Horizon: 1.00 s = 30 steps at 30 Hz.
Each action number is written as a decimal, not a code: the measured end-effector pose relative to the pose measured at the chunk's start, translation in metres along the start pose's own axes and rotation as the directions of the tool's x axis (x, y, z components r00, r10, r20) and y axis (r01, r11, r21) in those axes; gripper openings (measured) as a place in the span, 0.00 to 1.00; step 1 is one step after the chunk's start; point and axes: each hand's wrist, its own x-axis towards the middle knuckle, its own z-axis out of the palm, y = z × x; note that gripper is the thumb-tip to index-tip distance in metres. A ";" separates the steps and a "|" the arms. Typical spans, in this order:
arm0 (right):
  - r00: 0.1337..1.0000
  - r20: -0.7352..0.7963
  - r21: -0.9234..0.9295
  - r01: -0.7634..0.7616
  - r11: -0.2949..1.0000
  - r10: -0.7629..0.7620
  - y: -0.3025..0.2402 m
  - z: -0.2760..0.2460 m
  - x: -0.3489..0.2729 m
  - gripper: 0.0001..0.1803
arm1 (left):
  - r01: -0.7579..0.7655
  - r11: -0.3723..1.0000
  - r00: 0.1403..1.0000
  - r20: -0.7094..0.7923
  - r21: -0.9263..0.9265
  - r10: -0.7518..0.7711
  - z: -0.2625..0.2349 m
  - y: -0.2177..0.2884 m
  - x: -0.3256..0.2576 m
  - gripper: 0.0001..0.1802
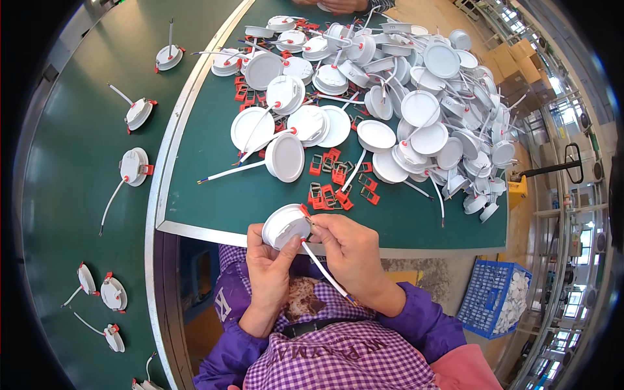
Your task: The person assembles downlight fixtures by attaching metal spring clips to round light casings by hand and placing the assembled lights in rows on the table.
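My left hand (pixel 268 270) holds a round white lamp disc (pixel 284 225) from below, at the near edge of the green table (pixel 416 224). A white cable (pixel 325 272) trails from the disc toward my body. My right hand (pixel 348 244) pinches a small red spring clip (pixel 305 210) at the disc's rim. Loose red clips (pixel 330 195) lie on the table just beyond my hands.
A big heap of white lamp discs with cables (pixel 416 97) covers the table's far and right side. On the green belt to the left ride finished discs with red clips (pixel 134 167). A blue crate (pixel 497 299) stands at the lower right. Another person's hands (pixel 341 5) show at the far edge.
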 end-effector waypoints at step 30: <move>0.821 0.393 0.674 -0.563 0.478 0.414 0.016 0.006 -0.017 0.18 | 0.283 0.952 0.959 0.065 -0.113 -0.277 -0.019 0.040 -0.004 0.23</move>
